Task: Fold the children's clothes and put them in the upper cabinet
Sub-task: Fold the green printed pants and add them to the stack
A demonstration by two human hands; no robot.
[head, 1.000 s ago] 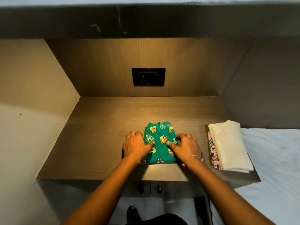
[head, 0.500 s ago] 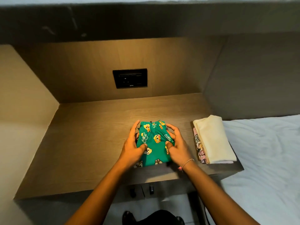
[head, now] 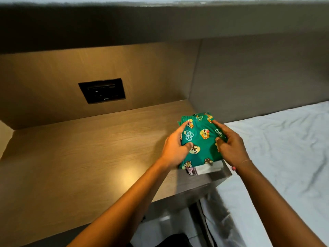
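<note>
Gripping the folded green garment (head: 202,141) from both sides, the left hand (head: 175,150) and right hand (head: 231,146) curl around its edges, thumbs pressed on top. It sits over the stack of folded clothes (head: 203,169) at the desk's (head: 80,157) right end, beside the bed (head: 284,157).

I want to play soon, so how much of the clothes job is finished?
Done: the green cartoon-print garment looks folded into a neat block. In hand: the left hand and right hand hold it by its sides over the stack of folded clothes at the wooden counter edge. Left: nothing is in the upper cabinet yet, so the clothes must go up there.
</note>
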